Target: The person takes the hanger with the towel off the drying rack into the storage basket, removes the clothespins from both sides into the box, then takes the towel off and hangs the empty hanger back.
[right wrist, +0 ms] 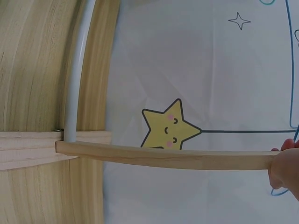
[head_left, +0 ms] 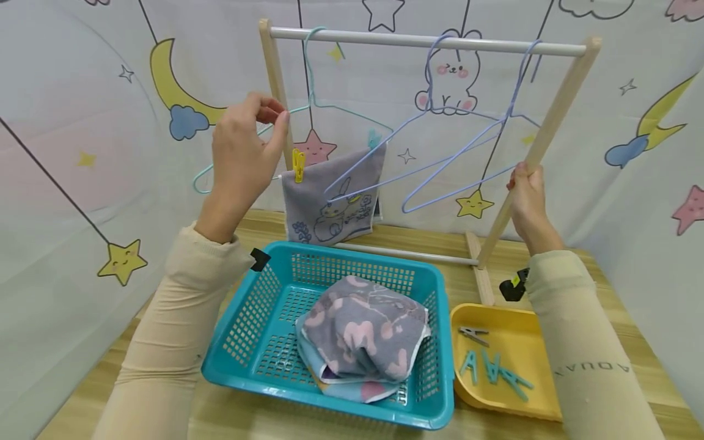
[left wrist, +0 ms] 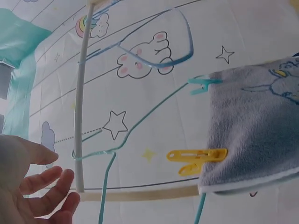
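A gap is showing along the rail (head_left: 379,38) between the green hanger (head_left: 311,90) and the blue hangers (head_left: 429,91) — below, the hanging cloth (head_left: 332,211) is blocking passage. The right post (head_left: 560,110) is barring its side; room is lying inside the basket (head_left: 275,391), left of the heaped cloths (head_left: 360,330).

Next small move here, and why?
Probably lower the left hand to the gray-and-pink cloth in the teal basket and pinch it. That hand holds nothing, the bunny cloth already hangs by a yellow clip and a teal clip, and the blue hangers are bare. The right hand grips the rack post, so the left seems freer.
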A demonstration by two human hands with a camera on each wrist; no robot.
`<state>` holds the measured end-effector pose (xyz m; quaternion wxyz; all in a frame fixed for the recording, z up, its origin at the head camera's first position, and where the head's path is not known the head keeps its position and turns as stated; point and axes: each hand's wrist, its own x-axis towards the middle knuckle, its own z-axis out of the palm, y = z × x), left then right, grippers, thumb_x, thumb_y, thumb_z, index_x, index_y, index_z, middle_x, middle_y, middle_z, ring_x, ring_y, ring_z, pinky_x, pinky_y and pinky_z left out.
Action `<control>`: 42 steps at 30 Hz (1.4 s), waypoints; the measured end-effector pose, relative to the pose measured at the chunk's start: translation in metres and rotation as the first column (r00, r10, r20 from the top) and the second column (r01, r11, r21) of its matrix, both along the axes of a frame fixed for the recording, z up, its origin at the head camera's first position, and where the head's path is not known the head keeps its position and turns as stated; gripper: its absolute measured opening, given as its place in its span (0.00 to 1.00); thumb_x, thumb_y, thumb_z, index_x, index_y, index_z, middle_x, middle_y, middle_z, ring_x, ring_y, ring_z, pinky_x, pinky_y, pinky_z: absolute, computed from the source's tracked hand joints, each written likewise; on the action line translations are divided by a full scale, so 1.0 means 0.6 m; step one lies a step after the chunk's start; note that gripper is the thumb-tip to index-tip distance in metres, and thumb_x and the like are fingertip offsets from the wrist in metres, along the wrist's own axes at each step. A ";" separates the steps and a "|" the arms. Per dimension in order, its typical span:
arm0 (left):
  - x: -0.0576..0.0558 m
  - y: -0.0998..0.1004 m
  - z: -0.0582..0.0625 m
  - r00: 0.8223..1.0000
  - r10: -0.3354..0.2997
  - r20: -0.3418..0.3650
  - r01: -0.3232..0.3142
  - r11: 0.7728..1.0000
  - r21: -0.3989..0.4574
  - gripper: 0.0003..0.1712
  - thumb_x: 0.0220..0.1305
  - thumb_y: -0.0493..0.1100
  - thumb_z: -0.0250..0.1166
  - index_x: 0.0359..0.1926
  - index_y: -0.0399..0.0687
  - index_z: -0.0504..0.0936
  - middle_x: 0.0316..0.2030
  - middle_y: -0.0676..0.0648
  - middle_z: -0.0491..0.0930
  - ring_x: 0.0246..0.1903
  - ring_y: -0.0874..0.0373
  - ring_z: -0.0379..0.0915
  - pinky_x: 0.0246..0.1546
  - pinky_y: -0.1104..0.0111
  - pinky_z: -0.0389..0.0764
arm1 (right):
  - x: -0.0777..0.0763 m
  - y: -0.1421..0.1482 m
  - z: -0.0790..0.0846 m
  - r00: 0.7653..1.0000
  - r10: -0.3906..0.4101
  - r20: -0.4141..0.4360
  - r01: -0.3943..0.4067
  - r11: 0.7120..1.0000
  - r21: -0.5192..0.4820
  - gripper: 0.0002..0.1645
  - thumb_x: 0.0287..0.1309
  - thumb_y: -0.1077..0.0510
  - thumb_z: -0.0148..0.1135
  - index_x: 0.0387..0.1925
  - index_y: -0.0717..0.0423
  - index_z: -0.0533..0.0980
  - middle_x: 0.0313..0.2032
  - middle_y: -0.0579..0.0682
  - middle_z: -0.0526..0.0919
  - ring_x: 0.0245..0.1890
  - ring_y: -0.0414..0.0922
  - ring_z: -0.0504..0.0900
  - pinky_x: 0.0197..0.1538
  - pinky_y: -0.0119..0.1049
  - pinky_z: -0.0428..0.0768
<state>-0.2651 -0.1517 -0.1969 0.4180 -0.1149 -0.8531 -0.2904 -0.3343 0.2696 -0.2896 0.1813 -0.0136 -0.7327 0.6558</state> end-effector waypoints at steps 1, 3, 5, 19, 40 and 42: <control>-0.002 -0.006 0.000 0.999 0.025 0.021 -0.025 1.000 0.000 0.20 0.65 0.54 0.53 0.47 0.45 0.76 0.39 0.47 0.80 0.44 0.54 0.69 0.44 0.63 0.65 | 0.000 0.000 0.000 1.000 -0.002 -0.002 0.002 1.000 0.000 0.14 0.65 0.39 0.36 0.36 0.42 0.60 0.33 0.46 0.60 0.36 0.38 0.62 0.46 0.33 0.57; -0.006 -0.018 -0.001 0.995 0.067 0.070 -0.067 0.998 -0.011 0.22 0.64 0.55 0.54 0.52 0.47 0.75 0.44 0.48 0.79 0.48 0.53 0.68 0.47 0.61 0.65 | -0.001 0.001 0.000 1.000 -0.005 -0.003 0.005 1.000 0.004 0.14 0.66 0.39 0.36 0.37 0.42 0.60 0.33 0.46 0.60 0.37 0.38 0.62 0.47 0.33 0.57; -0.010 -0.029 -0.004 0.986 0.108 0.125 -0.104 0.994 -0.038 0.25 0.64 0.56 0.53 0.57 0.49 0.71 0.49 0.48 0.77 0.51 0.51 0.67 0.49 0.59 0.66 | -0.001 0.001 0.000 1.000 -0.011 0.000 0.011 1.000 0.009 0.14 0.66 0.39 0.36 0.38 0.43 0.60 0.33 0.46 0.60 0.36 0.38 0.62 0.47 0.34 0.57; -0.013 -0.072 -0.034 0.902 0.141 0.409 -0.056 0.976 -0.213 0.31 0.68 0.63 0.39 0.38 0.42 0.76 0.28 0.47 0.82 0.25 0.52 0.71 0.20 0.61 0.68 | 0.001 0.005 0.003 1.000 -0.011 0.017 0.010 0.999 0.036 0.17 0.64 0.37 0.35 0.39 0.43 0.60 0.34 0.46 0.61 0.37 0.38 0.62 0.49 0.36 0.57; -0.004 -0.068 -0.042 0.934 -0.015 0.356 0.034 0.998 -0.047 0.27 0.70 0.57 0.44 0.31 0.40 0.76 0.21 0.42 0.66 0.22 0.50 0.59 0.23 0.63 0.58 | 0.000 0.001 -0.003 0.999 0.000 -0.043 -0.001 0.999 -0.033 0.11 0.67 0.43 0.37 0.37 0.44 0.60 0.32 0.47 0.61 0.36 0.38 0.62 0.46 0.30 0.57; -0.005 -0.068 -0.042 0.940 -0.011 0.341 0.032 0.998 -0.054 0.26 0.70 0.56 0.44 0.30 0.40 0.76 0.21 0.42 0.67 0.22 0.50 0.59 0.23 0.63 0.58 | 0.000 0.001 -0.004 0.999 0.001 -0.044 -0.002 0.999 -0.040 0.11 0.67 0.43 0.37 0.37 0.44 0.60 0.32 0.47 0.61 0.36 0.38 0.62 0.46 0.30 0.57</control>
